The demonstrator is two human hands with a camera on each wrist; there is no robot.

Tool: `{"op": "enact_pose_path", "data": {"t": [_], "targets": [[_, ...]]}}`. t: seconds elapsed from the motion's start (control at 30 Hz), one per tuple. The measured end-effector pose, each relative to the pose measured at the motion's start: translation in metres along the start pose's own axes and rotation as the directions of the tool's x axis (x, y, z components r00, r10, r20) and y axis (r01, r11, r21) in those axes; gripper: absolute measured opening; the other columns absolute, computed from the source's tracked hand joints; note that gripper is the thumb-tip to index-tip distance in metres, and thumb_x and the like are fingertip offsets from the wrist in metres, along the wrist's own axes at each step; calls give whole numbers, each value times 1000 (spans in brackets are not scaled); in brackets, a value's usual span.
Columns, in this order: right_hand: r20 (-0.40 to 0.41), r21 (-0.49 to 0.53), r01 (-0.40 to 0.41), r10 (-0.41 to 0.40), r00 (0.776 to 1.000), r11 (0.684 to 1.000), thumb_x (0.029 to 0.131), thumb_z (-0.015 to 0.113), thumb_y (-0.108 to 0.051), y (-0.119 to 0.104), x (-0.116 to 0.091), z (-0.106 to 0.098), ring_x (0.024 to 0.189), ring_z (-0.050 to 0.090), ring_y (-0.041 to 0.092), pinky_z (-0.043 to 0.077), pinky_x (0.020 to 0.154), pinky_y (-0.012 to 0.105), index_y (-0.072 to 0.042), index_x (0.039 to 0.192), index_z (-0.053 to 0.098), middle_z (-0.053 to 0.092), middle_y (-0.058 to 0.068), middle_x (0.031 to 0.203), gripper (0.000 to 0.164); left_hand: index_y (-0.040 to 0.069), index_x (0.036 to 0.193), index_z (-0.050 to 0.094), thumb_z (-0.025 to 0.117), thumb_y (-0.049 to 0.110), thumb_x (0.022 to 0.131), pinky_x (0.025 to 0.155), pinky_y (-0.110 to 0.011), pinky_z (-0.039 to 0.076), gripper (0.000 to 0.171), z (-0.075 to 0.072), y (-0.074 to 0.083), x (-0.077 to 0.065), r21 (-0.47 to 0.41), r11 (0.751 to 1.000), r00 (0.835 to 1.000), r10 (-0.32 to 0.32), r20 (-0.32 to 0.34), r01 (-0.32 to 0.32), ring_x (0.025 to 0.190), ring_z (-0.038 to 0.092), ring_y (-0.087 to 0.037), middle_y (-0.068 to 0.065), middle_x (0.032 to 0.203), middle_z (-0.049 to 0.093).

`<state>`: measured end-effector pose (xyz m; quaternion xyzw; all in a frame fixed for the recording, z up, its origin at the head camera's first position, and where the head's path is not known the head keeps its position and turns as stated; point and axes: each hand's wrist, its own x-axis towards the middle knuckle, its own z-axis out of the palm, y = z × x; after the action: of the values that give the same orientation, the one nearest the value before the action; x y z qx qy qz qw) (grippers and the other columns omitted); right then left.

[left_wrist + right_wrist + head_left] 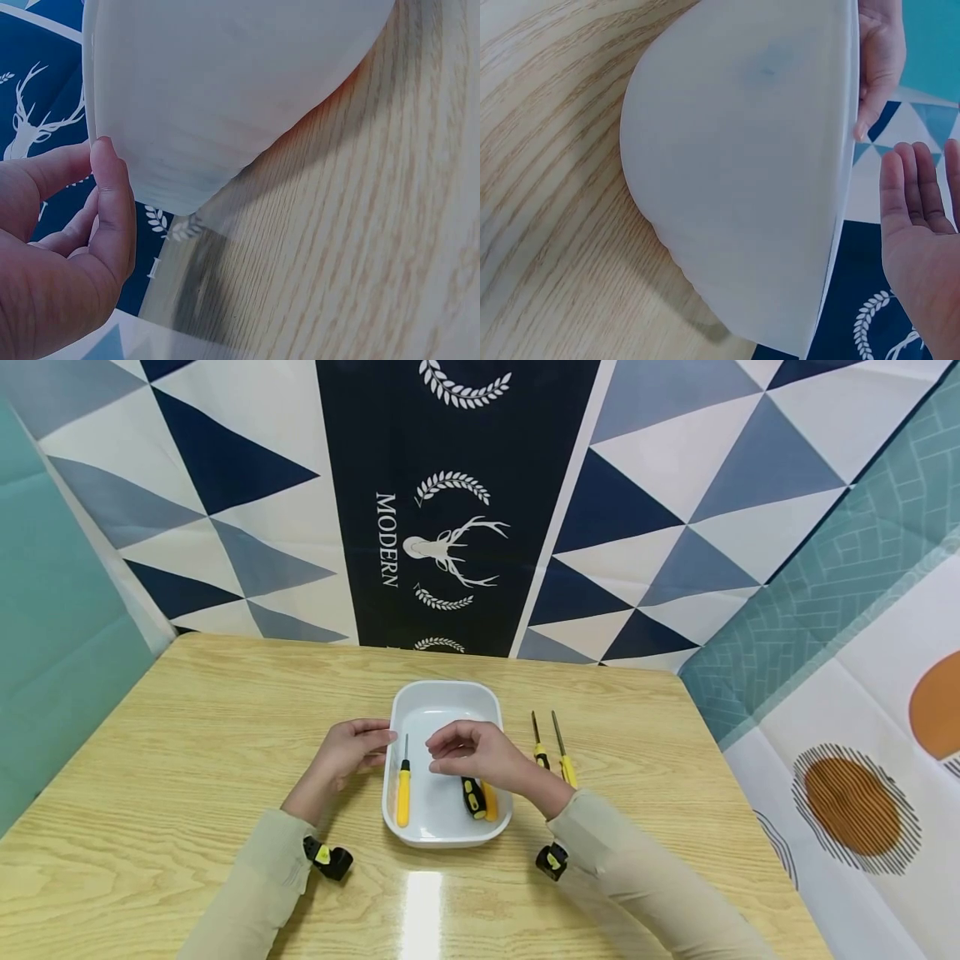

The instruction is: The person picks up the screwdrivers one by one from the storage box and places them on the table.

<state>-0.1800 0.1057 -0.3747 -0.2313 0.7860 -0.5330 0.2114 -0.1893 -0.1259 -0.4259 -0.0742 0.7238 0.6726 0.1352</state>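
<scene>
A white tray (442, 837) stands on the table, its left rim pinched between the thumb and fingers of my left hand (354, 750). In the left wrist view, the fingertips (106, 150) meet at that rim. Above the tray is my right hand (476, 752), fingers loosely bent and nothing between them; the right wrist view shows them extended. Along the tray's left side lies a screwdriver with a yellow handle (403, 797). At its lower right, a black-and-yellow screwdriver handle (474, 799) lies beside a yellow-orange handle (491, 802); my right hand partly hides both.
Right of the tray, two more yellow-handled screwdrivers lie on the wooden table (225, 710), a shorter one (539, 748) and a longer one (562, 747), with tips pointing away. My right forearm covers their handle ends. A patterned cloth (450, 452) hangs behind the table's far edge.
</scene>
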Motion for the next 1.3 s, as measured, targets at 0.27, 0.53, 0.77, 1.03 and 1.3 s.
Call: {"op": "enact_pose_path", "data": {"t": [0.27, 0.53, 0.77, 1.03, 1.3], "targets": [[11, -18, -19, 20, 1000, 1000, 82, 72, -15, 1, 2, 5, 92, 60, 11, 54, 83, 22, 2, 113, 62, 61, 22, 114, 37, -2, 127, 52, 64, 20, 89, 75, -23, 58, 45, -1, 0, 1, -7, 1000, 1000, -1, 5, 1, 84, 63, -10, -19, 120, 58], [2, -23, -39, 39, 999, 999, 83, 71, -11, 2, 5, 8, 92, 60, 12, 54, 81, 21, -2, 111, 64, 62, 21, 114, 31, -3, 127, 53, 64, 19, 89, 73, -22, 58, 45, -1, -2, 3, -12, 1000, 1000, -3, 3, 3, 83, 63, -10, -18, 118, 59], [2, -42, -49, 49, 999, 998, 82, 71, -9, -16, -1, 12, 92, 60, 13, 53, 80, 19, -2, 108, 65, 63, 22, 111, 27, -4, 127, 52, 64, 17, 89, 72, -22, 58, 45, -1, -3, 3, -29, 1000, 1000, 8, 14, -8, 82, 64, -10, -17, 114, 60], [17, -21, -38, 39, 999, 999, 83, 70, -9, -25, -3, 17, 90, 62, 14, 54, 79, 19, 1, 109, 64, 64, 22, 108, 28, -4, 127, 52, 63, 16, 90, 73, -22, 58, 44, -2, -4, 4, -38, 999, 1000, 10, 17, -9, 83, 64, -11, -18, 115, 60], [48, -5, -61, 62, 997, 998, 84, 70, -8, -19, 2, 21, 91, 62, 15, 53, 77, 17, 5, 114, 61, 61, 27, 111, 34, -5, 128, 51, 63, 16, 90, 73, -22, 58, 45, -2, -5, 5, -48, 999, 999, 16, 29, -14, 83, 64, -10, -18, 116, 60]]}}
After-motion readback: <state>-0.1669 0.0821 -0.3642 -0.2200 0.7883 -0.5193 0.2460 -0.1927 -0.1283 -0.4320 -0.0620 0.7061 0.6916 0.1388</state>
